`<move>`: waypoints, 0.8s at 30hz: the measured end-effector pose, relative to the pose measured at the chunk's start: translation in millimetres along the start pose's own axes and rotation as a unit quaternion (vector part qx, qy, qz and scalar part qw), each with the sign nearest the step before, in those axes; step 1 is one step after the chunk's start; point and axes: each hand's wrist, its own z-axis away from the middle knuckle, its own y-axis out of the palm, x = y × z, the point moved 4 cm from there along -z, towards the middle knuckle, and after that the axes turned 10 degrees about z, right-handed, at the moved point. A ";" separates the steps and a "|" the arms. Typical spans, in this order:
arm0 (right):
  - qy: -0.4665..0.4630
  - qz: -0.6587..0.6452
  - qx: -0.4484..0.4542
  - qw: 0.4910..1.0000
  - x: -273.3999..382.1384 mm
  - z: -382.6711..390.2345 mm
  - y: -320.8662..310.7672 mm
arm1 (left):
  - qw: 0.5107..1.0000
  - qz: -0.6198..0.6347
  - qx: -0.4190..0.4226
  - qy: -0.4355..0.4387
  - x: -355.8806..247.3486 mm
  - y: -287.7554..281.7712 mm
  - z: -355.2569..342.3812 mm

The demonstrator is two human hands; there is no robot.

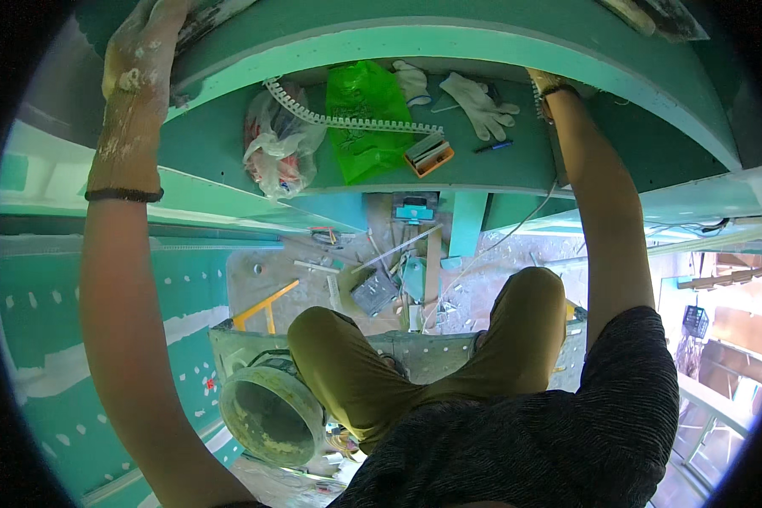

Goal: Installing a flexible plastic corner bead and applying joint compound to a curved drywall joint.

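My left hand (137, 68), in a tan, plaster-smeared glove with a dark cuff edge, is raised beside the left end of a curved green board (449, 35). Its fingers run to the top edge of the picture, and I cannot tell whether they grip anything. Close to it is a dark, white-smeared surface or tool (212, 19). My right hand (540, 78) reaches up behind the board's lower rim; its dark cuff edge shows, while its fingers are hidden. A flat blade-like piece (676, 19) shows at the upper right, beyond the board.
On the green shelf lie a clear bag (284, 152), a bright green bag (364, 123), white gloves (480, 106), a perforated strip (356, 123), an orange tray (428, 157) and a blue pen (493, 146). Below, a bucket (271, 415) stands by my knee on a platform (432, 347); tools litter the floor.
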 end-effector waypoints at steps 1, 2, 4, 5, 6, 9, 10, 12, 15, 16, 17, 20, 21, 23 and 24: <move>-0.007 0.025 -0.019 0.999 -0.4 3.1 -5.4 | 1.000 -0.011 0.003 0.010 2.2 -1.5 -1.3; -0.014 0.051 -0.037 0.998 -0.4 7.1 -10.5 | 1.000 -0.021 0.007 0.020 4.4 -2.3 -2.5; -0.026 0.100 -0.077 0.992 2.0 22.9 -20.1 | 0.999 -0.038 0.007 0.032 15.5 -4.5 -4.4; -0.035 0.129 -0.095 0.986 0.1 31.9 -25.1 | 0.998 -0.031 0.014 0.046 23.0 1.0 -2.1; -0.036 0.131 -0.097 0.986 -2.8 41.3 -29.1 | 0.998 -0.023 0.021 0.060 30.7 4.2 1.9; -0.076 0.011 -0.297 0.952 -24.4 96.9 -72.8 | 0.949 0.239 -0.069 -0.195 -60.9 -5.5 -26.6; -0.056 -0.093 -0.253 0.961 -14.4 110.7 -92.2 | 0.956 0.226 -0.062 -0.177 -53.5 -6.3 -25.9; -0.036 -0.197 -0.211 0.957 -5.0 129.5 -110.8 | 0.982 0.155 -0.032 -0.098 -0.2 -1.6 -16.9; -0.140 -0.119 -0.297 0.937 4.6 159.9 -131.6 | 0.999 0.041 -0.018 0.002 38.5 23.8 -1.1; -0.132 -0.122 -0.284 0.942 10.4 169.0 -145.5 | 0.999 -0.007 -0.033 0.025 42.5 23.8 0.9; -0.124 -0.118 -0.269 0.948 9.8 178.3 -160.6 | 0.999 -0.002 -0.041 0.027 33.9 24.3 -3.6; -0.126 -0.195 -0.258 0.938 12.7 193.4 -215.6 | 0.853 0.441 -0.067 -0.272 10.9 11.2 -11.6; -0.093 -0.208 -0.271 0.935 8.7 198.7 -211.7 | 0.685 0.694 -0.162 -0.148 58.6 27.4 1.8; -0.108 -0.216 -0.229 0.943 -3.3 200.6 -249.2 | 0.756 0.615 -0.146 -0.172 18.7 29.0 -17.3; -0.126 -0.243 -0.186 0.944 -4.5 201.3 -273.9 | 0.825 0.512 -0.125 -0.203 -3.0 19.2 -21.0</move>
